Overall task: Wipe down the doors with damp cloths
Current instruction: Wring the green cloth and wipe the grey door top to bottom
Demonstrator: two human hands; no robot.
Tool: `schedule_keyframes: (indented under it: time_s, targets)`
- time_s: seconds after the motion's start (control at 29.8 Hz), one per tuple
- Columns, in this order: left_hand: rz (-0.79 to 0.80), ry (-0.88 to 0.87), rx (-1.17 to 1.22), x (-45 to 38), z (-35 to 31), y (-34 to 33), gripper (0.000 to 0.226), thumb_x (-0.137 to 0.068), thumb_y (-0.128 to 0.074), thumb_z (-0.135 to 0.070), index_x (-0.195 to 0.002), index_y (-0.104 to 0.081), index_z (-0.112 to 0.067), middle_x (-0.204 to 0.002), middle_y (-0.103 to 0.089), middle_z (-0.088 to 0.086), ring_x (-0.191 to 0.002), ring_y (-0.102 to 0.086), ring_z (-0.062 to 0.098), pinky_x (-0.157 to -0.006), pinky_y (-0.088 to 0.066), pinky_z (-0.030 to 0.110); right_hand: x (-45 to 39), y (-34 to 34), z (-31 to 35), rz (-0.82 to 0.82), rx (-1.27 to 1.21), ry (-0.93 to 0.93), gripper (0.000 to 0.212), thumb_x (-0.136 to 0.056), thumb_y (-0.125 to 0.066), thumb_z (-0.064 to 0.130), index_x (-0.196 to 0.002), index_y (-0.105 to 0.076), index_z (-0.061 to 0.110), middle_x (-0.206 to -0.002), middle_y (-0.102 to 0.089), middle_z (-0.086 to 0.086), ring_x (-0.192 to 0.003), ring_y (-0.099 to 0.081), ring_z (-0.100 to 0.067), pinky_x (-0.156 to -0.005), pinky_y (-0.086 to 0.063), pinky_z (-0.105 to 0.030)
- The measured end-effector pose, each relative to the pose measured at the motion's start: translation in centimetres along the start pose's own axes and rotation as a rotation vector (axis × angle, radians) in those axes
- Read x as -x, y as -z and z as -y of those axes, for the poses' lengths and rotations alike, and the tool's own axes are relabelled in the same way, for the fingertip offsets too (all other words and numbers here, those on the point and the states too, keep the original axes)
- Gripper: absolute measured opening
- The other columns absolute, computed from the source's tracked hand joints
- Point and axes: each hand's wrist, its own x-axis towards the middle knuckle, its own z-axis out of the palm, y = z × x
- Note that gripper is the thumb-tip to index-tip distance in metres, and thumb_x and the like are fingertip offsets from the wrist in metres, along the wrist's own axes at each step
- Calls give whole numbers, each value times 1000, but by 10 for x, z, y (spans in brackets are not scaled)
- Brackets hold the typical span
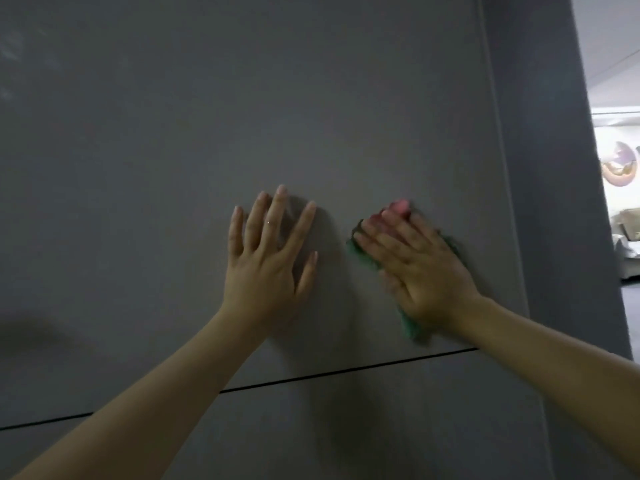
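Your two forearms reach up and forward from the lower corners of the view, both bare.

Your left hand (268, 251) lies flat on the grey door (173, 168), fingers straight and spread, palm against the panel, holding nothing. A thin ring (269, 222) sits on one of its fingers.

Just to the right of it, apart from it with a strip of bare door between, your right hand (420, 268) presses a cloth (356, 251) flat against the same panel. Its fingers are straight and close together, pointing up and to the left, laid over the cloth rather than curled round it. The cloth is green where it shows past the fingertips on the left and again below the heel of the hand near the wrist; a pink part shows above the fingertips. Most of it is hidden under the hand, and the motion blur there hides how it is folded.

Below both hands a dark thin seam (346, 370) runs across the door, rising toward the right, and both forearms cross it.

Beyond your right hand, a vertical edge ends the panel, then a darker grey upright strip (554, 168). Farther right, through an opening, a bright room (623, 237) shows pale furniture, too blurred to name.
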Motion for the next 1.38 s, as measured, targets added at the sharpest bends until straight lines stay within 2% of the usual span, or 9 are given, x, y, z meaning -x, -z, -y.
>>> schedule_keyframes:
  time_s: [0.2,0.4,0.64,0.71,0.84,1.04,1.24,1.31,1.38]
  targets:
    - [-40,-6,4,-5,-28,-6,63,-91,-33,-48,-145,-40,-15,-151,-26,24,-140,-24,42,-115,-12,56,-1,-2,-2,-155,-22,-680,53,-97,-20,33,-147,-15,18,-155,-18,0,-145,-14,-25,-118,-9,-46]
    - [25,-40,7,-14,-62,-12,66,-89,-31,-55,-142,-45,-18,-149,-30,27,-138,-27,46,-112,-17,62,59,-1,-2,28,-23,-99,52,-96,-31,30,-146,-28,19,-153,-27,0,-143,-22,-25,-115,-17,-48]
    - [19,-21,12,-16,-66,-12,72,-85,-35,-59,-139,-49,-13,-146,-33,31,-135,-29,50,-108,-18,66,50,-1,-14,-148,-37,-708,52,-97,-23,30,-147,-22,14,-154,-18,1,-145,-15,-25,-118,-11,-46]
    - [10,-27,16,-16,-65,-13,71,-85,-37,-58,-139,-49,-13,-146,-33,31,-135,-29,50,-108,-19,67,67,-8,3,-134,-29,-630,53,-97,-27,29,-147,-26,13,-154,-22,-1,-144,-17,-27,-117,-13,-48]
    - [19,-40,29,-13,-62,-14,73,-85,-37,-59,-142,-45,-15,-149,-29,30,-138,-24,48,-110,-14,65,93,-1,-22,-4,-7,-202,52,-95,-32,27,-145,-29,14,-152,-26,-2,-142,-22,-27,-117,-15,-47]
    - [41,-35,62,-13,-59,-15,74,-84,-36,-61,-145,-40,-19,-152,-24,26,-141,-19,45,-112,-9,61,84,-10,6,-139,-12,-685,52,-98,-27,29,-147,-22,14,-154,-20,-2,-145,-14,-24,-117,-13,-47]
    - [46,-7,128,-1,-57,-8,67,-89,-33,-56,-147,-37,-22,-155,-18,23,-144,-12,40,-115,-1,56,138,-6,13,85,17,-52,50,-96,-30,32,-145,-27,19,-149,-29,-1,-139,-25,-27,-116,-14,-45]
    - [-1,11,100,14,-55,-7,63,-91,-36,-53,-144,-40,-21,-153,-21,26,-142,-16,43,-114,-3,57,135,-5,-5,52,15,-139,53,-95,-33,28,-146,-26,16,-149,-30,-3,-139,-26,-28,-116,-15,-46]
    - [-26,56,63,33,-51,-6,60,-91,-38,-52,-143,-42,-22,-151,-24,27,-139,-18,43,-113,-5,56,122,-7,1,-62,-10,-457,52,-96,-31,26,-146,-25,13,-151,-27,-6,-141,-23,-29,-117,-16,-48]
